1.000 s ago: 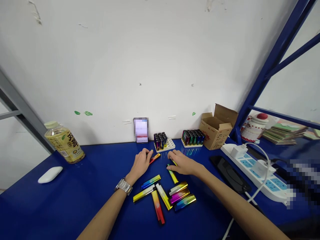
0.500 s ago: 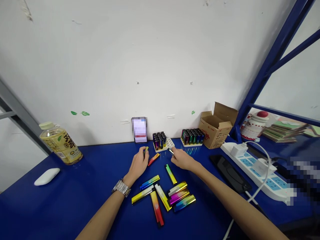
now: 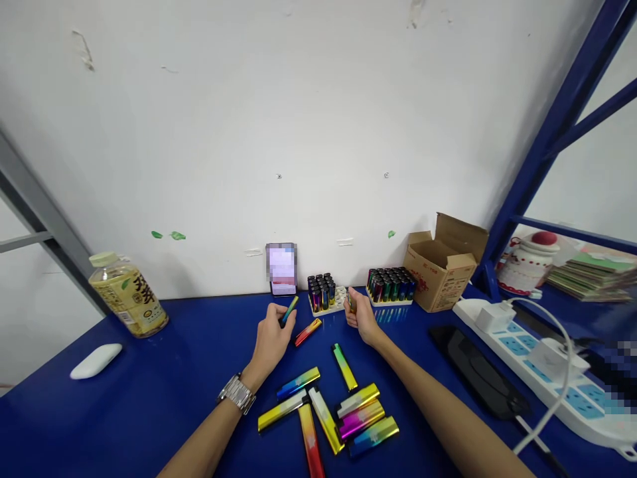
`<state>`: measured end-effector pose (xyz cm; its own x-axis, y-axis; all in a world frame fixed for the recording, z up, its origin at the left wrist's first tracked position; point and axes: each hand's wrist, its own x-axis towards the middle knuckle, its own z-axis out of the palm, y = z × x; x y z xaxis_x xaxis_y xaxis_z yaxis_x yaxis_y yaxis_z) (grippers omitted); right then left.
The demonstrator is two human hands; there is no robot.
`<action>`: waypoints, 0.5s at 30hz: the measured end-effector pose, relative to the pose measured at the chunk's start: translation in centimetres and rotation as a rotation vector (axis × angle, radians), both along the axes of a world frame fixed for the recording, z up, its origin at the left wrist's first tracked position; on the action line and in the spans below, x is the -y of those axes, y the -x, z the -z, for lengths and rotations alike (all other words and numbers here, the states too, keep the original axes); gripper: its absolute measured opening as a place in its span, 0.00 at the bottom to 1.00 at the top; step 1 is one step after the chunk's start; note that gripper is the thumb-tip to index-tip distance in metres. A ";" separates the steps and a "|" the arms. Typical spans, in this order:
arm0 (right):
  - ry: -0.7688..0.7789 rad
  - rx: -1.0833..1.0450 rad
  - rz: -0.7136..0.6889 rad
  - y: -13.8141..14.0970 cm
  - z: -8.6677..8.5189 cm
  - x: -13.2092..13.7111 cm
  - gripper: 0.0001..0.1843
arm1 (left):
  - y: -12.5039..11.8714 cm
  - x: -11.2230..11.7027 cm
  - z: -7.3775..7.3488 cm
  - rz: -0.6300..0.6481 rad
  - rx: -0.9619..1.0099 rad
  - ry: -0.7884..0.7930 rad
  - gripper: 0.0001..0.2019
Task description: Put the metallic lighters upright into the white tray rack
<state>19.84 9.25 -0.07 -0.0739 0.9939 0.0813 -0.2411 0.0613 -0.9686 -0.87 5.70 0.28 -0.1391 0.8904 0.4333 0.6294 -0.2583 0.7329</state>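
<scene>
Holding a shiny lighter [image 3: 290, 309] in the left hand [image 3: 273, 335] and a second lighter [image 3: 351, 304] in the right hand [image 3: 365, 318], probably light, hard and slippery, best pinched around the middle.

The slim lighter [image 3: 291, 309] pinched in the left hand [image 3: 271, 337] has a shiny, metallic-looking skin, as do the mirror-glossy loose lighters [image 3: 359, 421] lying nearer the body than both grips, on a smooth tabletop [image 3: 194, 372] that throws back reflections. Just left of the right hand [image 3: 363, 318], the perforated tray [image 3: 340, 300] looks like plastic, while well to that grip's right are a matt cardboard box [image 3: 448, 282] and a smooth plastic power strip [image 3: 537, 372]. Behind the left grip, the wristwatch [image 3: 237, 394] has a polished metal link band.
</scene>
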 end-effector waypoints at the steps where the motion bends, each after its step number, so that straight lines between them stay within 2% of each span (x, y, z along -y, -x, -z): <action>1: 0.002 -0.015 0.000 0.0 0.1 0.0 0.27 | 0.1 0.0 0.1 -0.015 0.020 -0.016 0.14; 4: 0.030 -0.036 0.009 -0.1 -0.1 0.1 0.29 | 0.3 -0.1 0.3 -0.062 0.046 -0.063 0.15; 8: 0.106 -0.026 0.031 0.1 -0.4 0.1 0.26 | 0.4 -0.1 0.1 -0.077 0.073 -0.157 0.17; 12: 0.097 -0.004 0.107 0.2 -0.1 -0.2 0.21 | 0.3 -0.1 0.0 0.036 0.212 -0.047 0.16; 15: 0.066 0.004 0.153 0.1 0.2 -0.3 0.19 | 0.1 -0.1 -0.1 0.015 0.272 -0.028 0.17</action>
<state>19.73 9.57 -0.25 0.0787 0.9968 0.0158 -0.2295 0.0335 -0.9727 -0.93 5.85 0.34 -0.2408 0.8814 0.4064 0.4066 -0.2886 0.8668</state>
